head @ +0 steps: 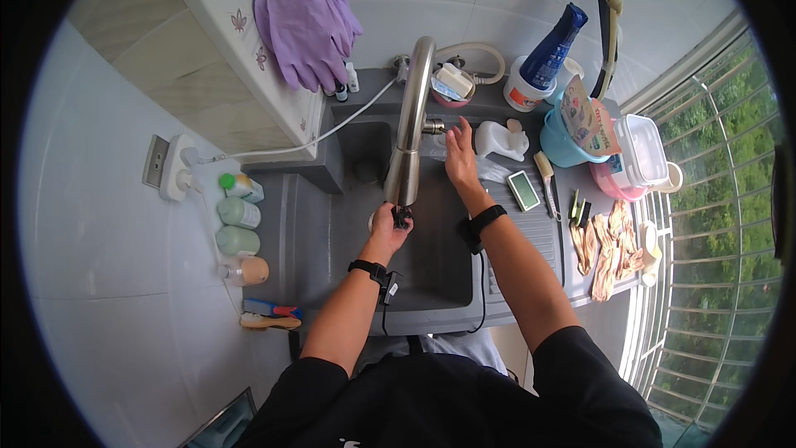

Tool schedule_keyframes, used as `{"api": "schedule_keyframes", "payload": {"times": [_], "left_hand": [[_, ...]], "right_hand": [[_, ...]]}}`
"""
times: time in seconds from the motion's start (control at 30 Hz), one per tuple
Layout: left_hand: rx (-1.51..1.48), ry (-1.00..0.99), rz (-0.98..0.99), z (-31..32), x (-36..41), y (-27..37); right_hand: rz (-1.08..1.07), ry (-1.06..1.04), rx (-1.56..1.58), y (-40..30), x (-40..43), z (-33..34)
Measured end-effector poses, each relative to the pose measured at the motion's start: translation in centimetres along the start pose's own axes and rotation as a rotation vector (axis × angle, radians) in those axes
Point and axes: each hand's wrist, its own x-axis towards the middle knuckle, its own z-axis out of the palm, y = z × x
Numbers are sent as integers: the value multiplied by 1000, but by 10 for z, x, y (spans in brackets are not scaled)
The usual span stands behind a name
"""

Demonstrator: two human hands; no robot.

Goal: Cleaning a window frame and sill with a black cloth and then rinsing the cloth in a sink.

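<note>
My left hand (390, 230) is under the spout of a brushed-metal faucet (410, 130), over the grey sink basin (435, 261). Its fingers curl around a small black object (403, 218), whose kind I cannot make out. Part of something pale shows at the hand's left side. My right hand (460, 152) is raised beside the faucet's side lever (434, 127), fingers spread and nothing seen in it; whether a fingertip touches the lever is unclear. A white plastic bottle (502, 140) lies just right of that hand. Both wrists wear black straps with cabled devices.
On the ribbed drainboard are a green-screened device (523, 191), a scrub brush (545, 168) and crumpled tan cloth pieces (603, 267). Blue (550, 143) and pink tubs stand behind. Bottles (239, 212) line the left ledge. A white cable (348, 118) crosses the back left corner. Purple rubber gloves (305, 25) hang above.
</note>
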Motion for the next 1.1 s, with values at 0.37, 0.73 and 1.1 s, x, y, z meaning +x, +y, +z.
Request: {"api": "schedule_keyframes", "payload": {"times": [0.37, 0.73, 1.1], "left_hand": [[221, 108, 107, 34, -31, -7], [319, -41, 130, 50, -56, -2], [454, 174, -15, 42, -59, -2]], "right_hand": [[248, 12, 273, 9, 6, -11], [639, -498, 165, 5, -102, -46], [582, -610, 55, 28, -158, -52]]}}
